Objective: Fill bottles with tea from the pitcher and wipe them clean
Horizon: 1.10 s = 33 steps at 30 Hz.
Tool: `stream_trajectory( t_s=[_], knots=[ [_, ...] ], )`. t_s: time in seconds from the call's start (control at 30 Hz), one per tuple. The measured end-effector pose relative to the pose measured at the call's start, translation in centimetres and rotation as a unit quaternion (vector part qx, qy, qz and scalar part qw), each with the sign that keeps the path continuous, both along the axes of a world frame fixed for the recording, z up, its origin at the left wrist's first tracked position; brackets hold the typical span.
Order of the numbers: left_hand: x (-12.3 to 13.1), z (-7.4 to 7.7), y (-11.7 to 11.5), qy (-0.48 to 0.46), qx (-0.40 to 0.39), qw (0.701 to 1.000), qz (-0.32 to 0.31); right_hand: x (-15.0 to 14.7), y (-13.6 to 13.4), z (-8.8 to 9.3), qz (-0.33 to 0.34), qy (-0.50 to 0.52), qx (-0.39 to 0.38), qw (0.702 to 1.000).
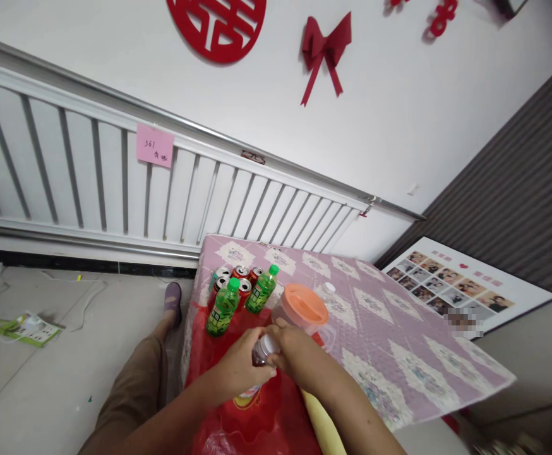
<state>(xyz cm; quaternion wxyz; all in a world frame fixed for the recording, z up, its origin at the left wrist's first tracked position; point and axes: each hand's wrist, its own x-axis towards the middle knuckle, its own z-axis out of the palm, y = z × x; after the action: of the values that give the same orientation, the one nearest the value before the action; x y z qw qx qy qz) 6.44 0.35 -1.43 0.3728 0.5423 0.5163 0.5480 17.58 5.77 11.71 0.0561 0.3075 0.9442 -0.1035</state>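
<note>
My left hand (240,370) is wrapped round a small dark bottle (259,355) over a red plastic bag (252,404) on the table. My right hand (295,352) pinches the bottle's white cap (269,345) from the right. Just behind the hands stands a clear pitcher with an orange lid (304,304). Two green bottles (223,308) with green caps and several red and green drink cans (240,278) stand at the table's near left corner.
A purple patterned cloth (390,328) covers the table. A white radiator (115,177) lines the wall behind. My leg and foot (172,300) stretch along the floor to the left. A framed photo collage (465,287) leans at the right wall.
</note>
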Motion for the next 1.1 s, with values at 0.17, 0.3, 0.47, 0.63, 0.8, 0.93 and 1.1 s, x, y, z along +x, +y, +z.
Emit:
stream_trajectory(
  t_s=[0.17, 0.3, 0.47, 0.63, 0.8, 0.93, 1.1],
  knots=[
    [1.1, -0.8, 0.7, 0.018, 0.019, 0.999, 0.033, 1.0, 0.0, -0.6, -0.01, 0.046, -0.02, 0.999],
    [1.2, -1.3, 0.8, 0.026, 0.032, 0.999, 0.03, 1.7, 0.1, -0.8, -0.033, 0.096, -0.057, 0.993],
    [1.1, -1.5, 0.9, 0.029, 0.025, 0.999, 0.035, 1.5, 0.3, -1.0, -0.033, 0.107, -0.06, 0.992],
    [1.1, -1.6, 1.0, 0.034, 0.029, 0.998, 0.037, 1.1, 0.3, -0.4, 0.016, 0.119, -0.074, 0.99],
    [1.1, -1.6, 0.9, 0.04, 0.022, 0.998, 0.036, 0.8, 0.3, 0.2, 0.04, 0.106, -0.084, 0.99],
    [1.1, -1.6, 0.8, 0.043, 0.02, 0.998, 0.04, 0.6, 0.2, 0.4, 0.053, 0.092, -0.082, 0.991],
    [1.0, -1.7, 0.8, 0.035, 0.025, 0.999, 0.033, 0.4, -0.2, 0.6, 0.069, 0.103, -0.094, 0.988]
  ],
)
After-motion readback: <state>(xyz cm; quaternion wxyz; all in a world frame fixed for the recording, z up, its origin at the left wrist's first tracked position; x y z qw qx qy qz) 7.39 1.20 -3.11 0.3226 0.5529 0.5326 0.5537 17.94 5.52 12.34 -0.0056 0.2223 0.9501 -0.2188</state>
